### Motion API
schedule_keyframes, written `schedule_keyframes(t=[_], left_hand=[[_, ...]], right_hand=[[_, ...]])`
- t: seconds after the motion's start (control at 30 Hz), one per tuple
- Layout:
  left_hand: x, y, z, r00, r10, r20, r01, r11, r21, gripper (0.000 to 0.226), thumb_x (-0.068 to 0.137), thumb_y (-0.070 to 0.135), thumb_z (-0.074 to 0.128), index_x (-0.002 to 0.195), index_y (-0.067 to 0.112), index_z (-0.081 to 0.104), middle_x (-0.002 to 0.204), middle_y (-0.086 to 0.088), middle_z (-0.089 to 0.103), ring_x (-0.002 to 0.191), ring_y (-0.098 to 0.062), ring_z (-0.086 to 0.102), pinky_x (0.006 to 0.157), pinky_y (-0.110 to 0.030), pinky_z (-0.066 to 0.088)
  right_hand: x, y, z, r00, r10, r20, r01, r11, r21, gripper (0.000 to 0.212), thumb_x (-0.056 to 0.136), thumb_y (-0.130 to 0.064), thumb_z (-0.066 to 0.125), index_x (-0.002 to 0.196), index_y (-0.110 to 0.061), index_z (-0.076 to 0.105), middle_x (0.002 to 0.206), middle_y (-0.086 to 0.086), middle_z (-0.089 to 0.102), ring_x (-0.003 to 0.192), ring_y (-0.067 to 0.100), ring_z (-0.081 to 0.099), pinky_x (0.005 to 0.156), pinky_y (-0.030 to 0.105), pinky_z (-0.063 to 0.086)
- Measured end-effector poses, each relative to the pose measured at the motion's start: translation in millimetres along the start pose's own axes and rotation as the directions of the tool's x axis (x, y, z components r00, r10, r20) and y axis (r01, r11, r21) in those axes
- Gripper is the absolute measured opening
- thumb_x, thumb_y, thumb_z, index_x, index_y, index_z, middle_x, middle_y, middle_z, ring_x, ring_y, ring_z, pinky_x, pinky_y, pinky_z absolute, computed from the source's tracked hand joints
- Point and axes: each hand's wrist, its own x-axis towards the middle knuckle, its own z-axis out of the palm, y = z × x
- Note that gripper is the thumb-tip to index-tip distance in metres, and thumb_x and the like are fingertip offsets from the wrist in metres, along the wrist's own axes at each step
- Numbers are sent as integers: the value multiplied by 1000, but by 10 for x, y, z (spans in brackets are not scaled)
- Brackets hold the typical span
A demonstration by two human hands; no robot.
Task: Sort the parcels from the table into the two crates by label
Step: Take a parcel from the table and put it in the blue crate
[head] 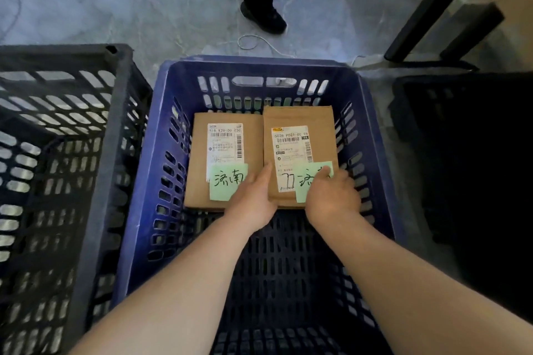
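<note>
As hands (pixel 253 196) (pixel 331 196) grip one parcel (pixel 300 124), another parcel (pixel 199 158) adjoins (blue crate (pixel 259 65)).

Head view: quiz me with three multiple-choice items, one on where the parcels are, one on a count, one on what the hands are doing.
1. Where do the cardboard parcels lie?
A. in the blue crate
B. in a black crate
C. on the floor

2. How many green notes show on them?
A. one
B. two
C. four

3. The right parcel is
A. untouched
B. held by one hand only
C. held by both hands

Answers:
1 A: both lie flat on the blue crate's bottom.
2 B: each parcel carries one note.
3 C: the left hand grips its near left corner and the right hand grips its near right corner.
</note>
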Motion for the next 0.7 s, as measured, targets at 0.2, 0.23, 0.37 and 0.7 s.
schedule_keyframes(t=[0.2,0.23,0.37,0.7], left_hand=[[127,-22,58,996,87,-35,-69,929,363,73,97,26,53,156,26,10,161,-1,5,138,-25,25,113,-36,28],[158,-13,36,995,98,-18,-83,915,396,72,98,25,51,156,25,9,163,1,-3,141,-25,20,115,-38,24],[289,-29,-57,994,112,17,-108,888,447,72,97,16,47,156,28,8,163,7,-9,141,-26,19,114,-37,23],[-419,91,-436,992,123,14,-119,921,370,70,101,30,46,156,22,3,164,-1,0,146,-28,18,116,-40,22]], right_hand=[[160,-80,275,984,-178,-20,177,984,-32,90,89,-22,61,155,-21,0,158,17,-13,145,35,-1,119,45,12],[212,-85,277,979,-204,-12,204,979,0,90,90,-21,60,155,-25,-3,159,13,-17,145,35,-4,119,45,12],[428,-71,153,969,-242,46,242,970,-6,84,92,-23,57,154,-32,0,161,4,-9,145,32,0,113,43,26],[-257,70,1,957,-291,4,291,956,44,65,94,-14,52,151,-16,23,158,12,14,142,32,17,112,42,30]])
